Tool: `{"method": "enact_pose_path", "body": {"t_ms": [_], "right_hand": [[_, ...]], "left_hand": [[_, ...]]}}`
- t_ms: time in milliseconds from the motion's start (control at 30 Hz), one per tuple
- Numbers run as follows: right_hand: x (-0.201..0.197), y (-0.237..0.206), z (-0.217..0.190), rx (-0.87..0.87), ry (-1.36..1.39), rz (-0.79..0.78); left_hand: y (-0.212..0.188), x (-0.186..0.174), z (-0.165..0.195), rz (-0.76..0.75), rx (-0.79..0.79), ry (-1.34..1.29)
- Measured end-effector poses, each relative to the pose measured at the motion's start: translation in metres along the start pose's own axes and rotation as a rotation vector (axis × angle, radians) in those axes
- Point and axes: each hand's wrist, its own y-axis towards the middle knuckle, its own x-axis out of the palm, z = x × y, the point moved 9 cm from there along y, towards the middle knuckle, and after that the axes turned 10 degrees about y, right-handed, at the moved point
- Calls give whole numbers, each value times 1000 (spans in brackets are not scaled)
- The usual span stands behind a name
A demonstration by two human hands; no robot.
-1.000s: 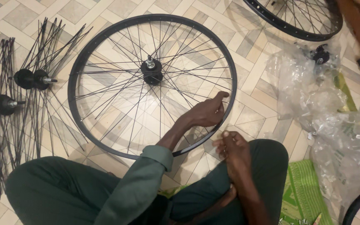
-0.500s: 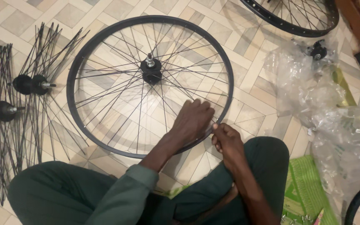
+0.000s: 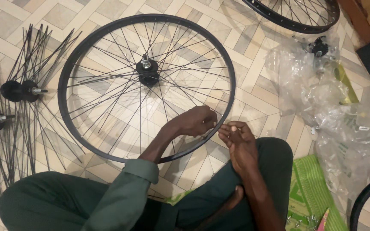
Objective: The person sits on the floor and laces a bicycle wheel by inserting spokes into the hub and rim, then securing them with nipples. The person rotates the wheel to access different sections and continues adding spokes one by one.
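Hands: the left hand lies curled inside the wheel's lower right, fingers closed around the spokes near the rim; what the fingertips pinch I cannot tell; the right hand sits just outside the rim, fingers drawn together at its edge as though nipping something small, too small to make out
Wheel: the bicycle wheel lies flat on the tiled floor just in front of the person's crossed legs; black rim, thin black spokes crossing in a laced pattern, a black hub with a bright axle end at the centre
Handling: judged light for its span and stiff at the rim; the spokes look thin and springy and would likely flex or bend under a careless pull; the painted rim may be smooth and a little slippery; the surest hold seems to be the rim itself, or one spoke close to where it meets the rim
Second wheel: another black wheel lies at the top right, well apart
Plastic wrapping: clear crumpled bags spread to the right; a spare hub rests on them
Loose hubs: two spoked hubs lie at the left, spokes fanned out
Mat: a green mat by the right knee
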Motion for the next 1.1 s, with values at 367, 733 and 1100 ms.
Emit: {"method": "enact_pose_path", "body": {"t_ms": [367, 733, 1100], "right_hand": [[23, -3, -20, -254, -258, -24], [46, -21, -34, -359, -686, -66], [61, -36, -49, -525, -776, 31]], "left_hand": [[-7, -12, 9, -21, 3, -110], [-3, -9, 3, 20, 1, -144], [-3, -12, 6, 13, -52, -125]]}}
